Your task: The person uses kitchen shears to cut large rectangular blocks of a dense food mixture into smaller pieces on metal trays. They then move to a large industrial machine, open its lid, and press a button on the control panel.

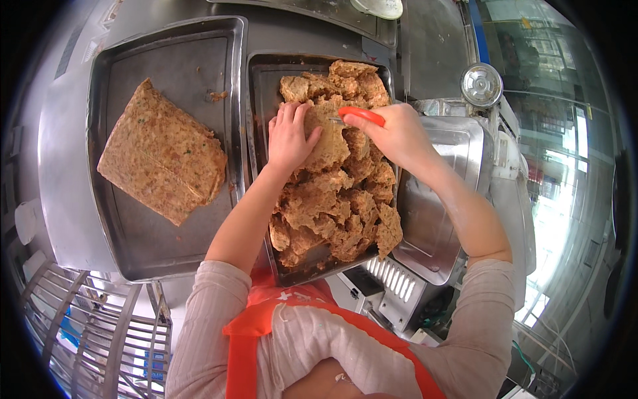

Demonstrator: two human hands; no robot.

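Observation:
My right hand (401, 134) is closed round the red handle of scissors (361, 116), whose metal part reaches into a brown, crumbly-edged food slab (326, 142). My left hand (290, 132) lies with fingers spread on the left edge of that slab, pressing on it. Under and around both hands, torn brown food pieces (319, 199) are heaped in a dark metal baking tray (271, 269); one piece overhangs its lower right edge. In a second tray (164, 244) to the left lies a large, roughly rectangular brown slab (164, 154) with green flecks. The scissors' blades are mostly hidden.
A shiny metal tray (463, 144) stands to the right, partly beneath my right forearm. Beyond it are a round metal part (481, 85) and a glass pane (553, 109). A metal rack (99, 329) stands at lower left. Another tray (319, 17) lies at the top.

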